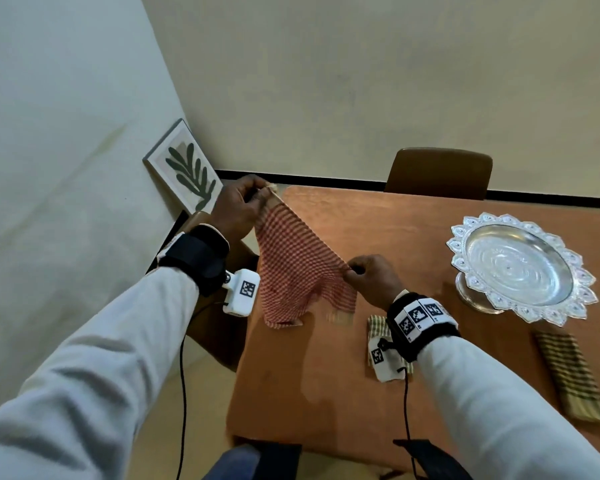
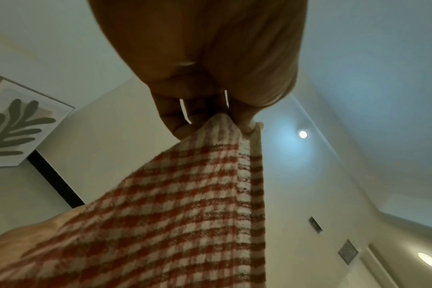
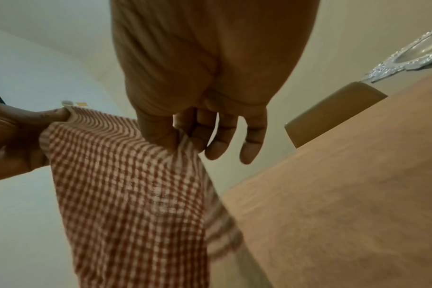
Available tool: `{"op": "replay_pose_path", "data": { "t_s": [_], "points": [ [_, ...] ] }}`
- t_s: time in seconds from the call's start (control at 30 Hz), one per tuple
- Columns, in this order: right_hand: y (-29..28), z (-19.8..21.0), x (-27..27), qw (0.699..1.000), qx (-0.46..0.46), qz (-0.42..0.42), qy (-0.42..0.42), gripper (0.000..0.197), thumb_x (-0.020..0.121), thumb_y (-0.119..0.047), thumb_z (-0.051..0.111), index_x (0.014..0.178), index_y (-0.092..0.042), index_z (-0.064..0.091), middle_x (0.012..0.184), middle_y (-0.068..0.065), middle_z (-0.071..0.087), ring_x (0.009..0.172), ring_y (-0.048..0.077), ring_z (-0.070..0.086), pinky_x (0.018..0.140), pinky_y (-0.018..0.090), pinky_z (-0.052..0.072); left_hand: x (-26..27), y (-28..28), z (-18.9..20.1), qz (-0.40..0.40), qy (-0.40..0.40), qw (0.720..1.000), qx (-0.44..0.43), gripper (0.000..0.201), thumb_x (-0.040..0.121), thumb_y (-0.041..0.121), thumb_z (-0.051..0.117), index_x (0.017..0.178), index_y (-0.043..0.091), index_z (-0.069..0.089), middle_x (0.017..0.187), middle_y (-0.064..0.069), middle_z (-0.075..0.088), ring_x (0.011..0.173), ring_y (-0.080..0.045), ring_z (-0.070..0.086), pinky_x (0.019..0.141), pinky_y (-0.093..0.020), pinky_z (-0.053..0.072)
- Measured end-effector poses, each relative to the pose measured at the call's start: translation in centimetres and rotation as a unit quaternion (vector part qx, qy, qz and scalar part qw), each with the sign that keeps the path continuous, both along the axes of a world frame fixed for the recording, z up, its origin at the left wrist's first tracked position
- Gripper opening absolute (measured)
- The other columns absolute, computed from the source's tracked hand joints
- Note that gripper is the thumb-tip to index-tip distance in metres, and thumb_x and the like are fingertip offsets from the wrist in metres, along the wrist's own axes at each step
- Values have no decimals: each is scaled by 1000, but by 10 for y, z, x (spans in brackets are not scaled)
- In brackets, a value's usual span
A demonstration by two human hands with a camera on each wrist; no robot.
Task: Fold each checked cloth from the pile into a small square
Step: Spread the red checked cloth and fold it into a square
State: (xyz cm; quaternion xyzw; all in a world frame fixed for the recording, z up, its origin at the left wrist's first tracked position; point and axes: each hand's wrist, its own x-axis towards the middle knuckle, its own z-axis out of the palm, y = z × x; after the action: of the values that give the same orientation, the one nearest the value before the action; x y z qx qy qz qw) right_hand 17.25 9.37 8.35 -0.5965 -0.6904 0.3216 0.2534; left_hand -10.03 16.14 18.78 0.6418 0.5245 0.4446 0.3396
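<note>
Soft dim indoor light, blurred wrist views.

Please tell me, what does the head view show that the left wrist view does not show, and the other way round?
Only the head view shows the right hand pinching the red checked cloth, the wooden table, the silver dish, two green striped cloths on the table and the chair.

Only the left wrist view shows the ceiling lights and the fingertips closing on the cloth's corner from below.

Both show the left hand pinching the cloth, and the leaf picture against the wall.
</note>
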Motion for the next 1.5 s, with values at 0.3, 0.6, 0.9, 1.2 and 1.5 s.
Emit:
{"op": "replay_pose_path", "data": {
  "t_s": [0.3,0.6,0.9,1.2,1.5],
  "points": [
    [94,46,39,984,32,-151,-87,24,99,-28,50,78,-17,50,76,3,57,70,24,54,59,31,39,-19,100,-2,99,107,988,-42,17,93,26,64,98,11,70,97,-5,73,90,-21,67,85,-32,52],
    [192,170,85,950,201,-200,-128,18,85,-7,57,94,-16,70,97,12,71,90,30,65,78,29,49,-1,176,81,95,-101,990,-12,13,94,20,62,83,13,64,92,-18,71,81,-32,73,71,-49,61],
    [114,129,85,942,266,-162,-125,11,86,-4,64,93,-5,72,96,14,69,86,30,64,73,22,38,-34,103,23,50,-52,997,-8,19,84,-2,70,88,16,66,84,-4,71,81,-16,70,80,-34,58],
    [8,-49,73,975,3,-62,-213,22,84,5,63,96,-7,75,97,13,62,87,34,62,72,30,44,-49,-7,-141,29,114,976,-182,6,86,19,73,91,22,71,88,4,73,83,-14,67,75,-24,45],
    [-24,-62,99,983,-117,18,-144,2,84,-15,75,86,-16,75,83,2,72,77,19,65,73,33,49,-82,-62,-187,-23,136,956,-258,3,87,24,72,85,25,71,79,15,71,77,4,63,70,-21,43]
  ]
}}
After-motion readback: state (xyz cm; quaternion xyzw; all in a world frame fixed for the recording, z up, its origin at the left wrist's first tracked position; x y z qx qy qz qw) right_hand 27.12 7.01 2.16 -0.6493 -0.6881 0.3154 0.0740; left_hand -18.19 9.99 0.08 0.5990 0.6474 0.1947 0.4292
